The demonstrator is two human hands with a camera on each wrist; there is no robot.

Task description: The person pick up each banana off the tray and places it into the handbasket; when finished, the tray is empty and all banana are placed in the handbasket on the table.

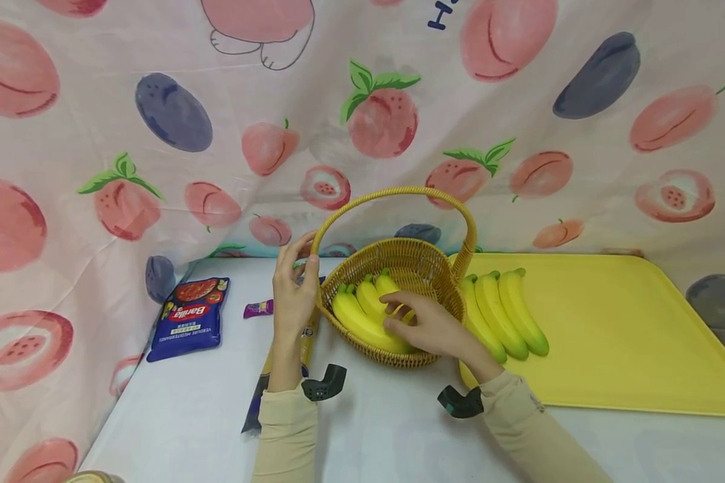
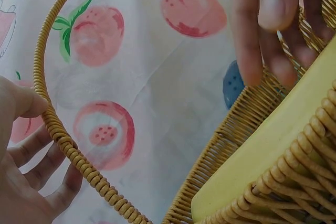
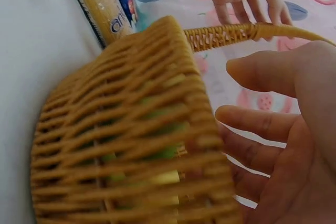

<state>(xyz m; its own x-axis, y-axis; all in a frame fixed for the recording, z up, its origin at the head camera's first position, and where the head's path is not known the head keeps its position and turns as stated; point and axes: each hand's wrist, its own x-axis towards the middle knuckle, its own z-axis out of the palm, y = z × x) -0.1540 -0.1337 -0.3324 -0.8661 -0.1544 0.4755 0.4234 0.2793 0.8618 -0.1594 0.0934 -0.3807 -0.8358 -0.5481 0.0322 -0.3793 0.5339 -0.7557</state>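
A yellow-brown wicker basket (image 1: pixel 393 251) with a tall arched handle (image 1: pixel 393 192) stands on the white table. Several bananas (image 1: pixel 362 322) lie inside, stems toward the back. At the handle's left side, my left hand (image 1: pixel 296 288) holds it, thumb in front and fingers behind, as the left wrist view shows. My right hand (image 1: pixel 429 325) hovers over the basket's right side above the bananas, fingers bent loosely. Seen in the right wrist view, a gap lies between the right thumb and fingers (image 3: pixel 257 121), with nothing gripped. More bananas (image 1: pixel 501 315) lie just right of the basket.
Those bananas rest on a yellow tray (image 1: pixel 628 329) at the right. A long pasta packet (image 3: pixel 107 14) lies left of the basket, partly under my left forearm. Further left are a small purple packet (image 1: pixel 258 308) and a blue Barilla pouch (image 1: pixel 190 318). Fruit-print cloth (image 1: pixel 338 134) hangs behind.
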